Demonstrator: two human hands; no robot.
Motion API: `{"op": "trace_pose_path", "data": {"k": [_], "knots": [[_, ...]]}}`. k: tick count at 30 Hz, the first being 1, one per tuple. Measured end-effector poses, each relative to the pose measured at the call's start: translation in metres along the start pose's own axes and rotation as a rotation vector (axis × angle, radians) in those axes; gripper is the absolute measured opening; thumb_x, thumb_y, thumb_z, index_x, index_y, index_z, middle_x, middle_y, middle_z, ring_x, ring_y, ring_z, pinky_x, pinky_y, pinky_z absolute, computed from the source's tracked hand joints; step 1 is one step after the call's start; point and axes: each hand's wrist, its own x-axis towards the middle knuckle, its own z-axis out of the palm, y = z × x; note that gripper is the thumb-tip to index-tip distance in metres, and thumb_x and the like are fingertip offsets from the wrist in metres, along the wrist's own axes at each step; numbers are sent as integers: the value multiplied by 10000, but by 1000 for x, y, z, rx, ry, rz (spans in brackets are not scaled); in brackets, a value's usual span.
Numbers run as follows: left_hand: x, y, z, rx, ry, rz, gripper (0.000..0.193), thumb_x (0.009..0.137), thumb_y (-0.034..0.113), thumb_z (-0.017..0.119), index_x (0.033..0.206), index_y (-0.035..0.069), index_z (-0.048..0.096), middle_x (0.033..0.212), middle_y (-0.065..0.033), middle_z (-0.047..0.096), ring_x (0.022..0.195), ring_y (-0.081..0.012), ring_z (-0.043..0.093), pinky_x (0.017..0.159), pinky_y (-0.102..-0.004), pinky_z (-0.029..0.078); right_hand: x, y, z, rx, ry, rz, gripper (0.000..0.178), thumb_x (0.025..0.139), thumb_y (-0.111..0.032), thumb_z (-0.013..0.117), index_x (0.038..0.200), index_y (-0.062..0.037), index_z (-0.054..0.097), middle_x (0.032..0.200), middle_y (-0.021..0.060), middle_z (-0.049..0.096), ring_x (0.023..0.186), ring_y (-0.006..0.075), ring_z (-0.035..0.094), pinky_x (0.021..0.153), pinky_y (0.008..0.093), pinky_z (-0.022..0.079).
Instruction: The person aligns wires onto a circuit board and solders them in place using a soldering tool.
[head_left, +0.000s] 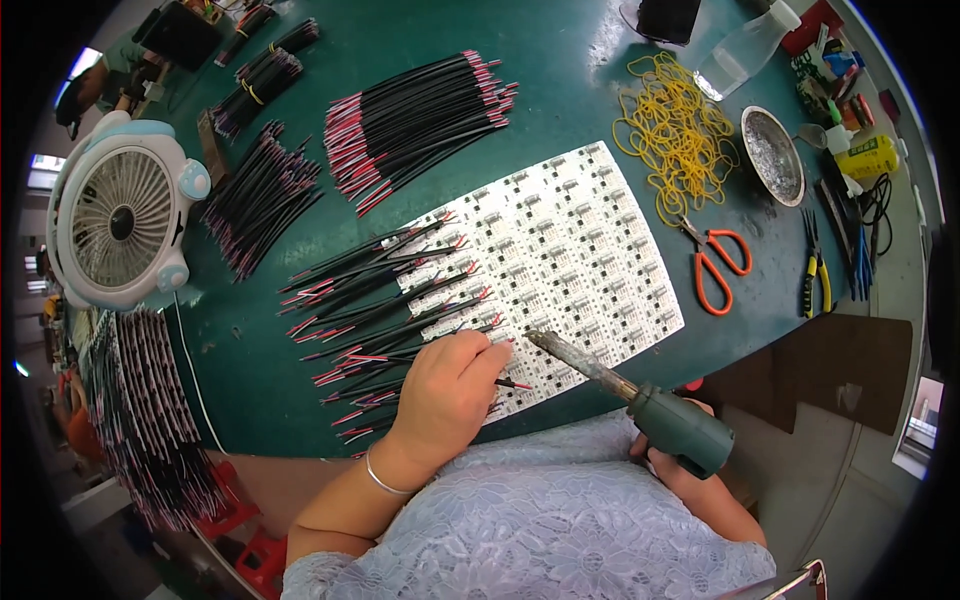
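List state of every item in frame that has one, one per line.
left hand: closed on a wire at the panel's near edge
right hand: gripping the soldering iron's green handle
soldering iron: held, tip over the panel
white circuit board panel: flat, wires attached along its left side
orange scissors: closed, lying flat
desk fan: cannot tell if running
metal dish: upright
clear bottle: lying down, capped

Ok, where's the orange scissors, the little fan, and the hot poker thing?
Orange scissors (716, 268): head view, on an orange handle loop.
Fan (122, 222): head view, on the round front grille.
Soldering iron (680, 425): head view, on its green handle, held in the right hand (672, 470).
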Motion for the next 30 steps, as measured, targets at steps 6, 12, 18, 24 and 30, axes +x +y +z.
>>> {"op": "trace_pose_path", "data": {"k": [6, 12, 18, 24, 30], "knots": [[1, -6, 1, -58, 12, 20, 292, 648, -46, 702, 925, 44, 682, 877, -88, 592, 779, -264, 597, 668, -346, 501, 0, 6, 1, -96, -27, -54, 161, 774, -34, 666, 934, -20, 654, 826, 111, 644, 705, 291, 626, 625, 375, 495], [2, -5, 0, -68, 9, 24, 297, 643, -54, 694, 923, 43, 680, 865, -91, 586, 773, -271, 595, 666, -351, 500, -1, 4, 1, -161, -36, -9, 214, 732, -18, 681, 945, -19, 664, 876, 119, 662, 740, 303, 636, 652, 371, 503], [1, -5, 1, -50, 4, 29, 318, 635, -68, 683, 935, 37, 673, 868, -92, 581, 781, -274, 595, 676, -358, 498, 8, 4, -1, -444, -73, -398, 119, 806, -69, 632, 909, -10, 638, 795, 78, 652, 599, 202, 623, 601, 331, 500], [1, -5, 1, -62, 8, 28, 327, 631, -77, 673, 939, 32, 671, 881, -96, 581, 796, -277, 595, 688, -360, 498, 4, -6, -3, -359, -86, -193, 199, 740, -52, 659, 935, -21, 676, 862, 106, 675, 739, 273, 657, 677, 328, 529], [3, -4, 1, -36, 24, 30, 288, 640, -72, 670, 907, 34, 674, 845, -92, 583, 753, -275, 592, 652, -362, 493, 0, -4, -2, -183, -82, -75, 173, 767, -25, 639, 938, -12, 662, 827, 105, 662, 729, 273, 656, 647, 344, 526]]}}
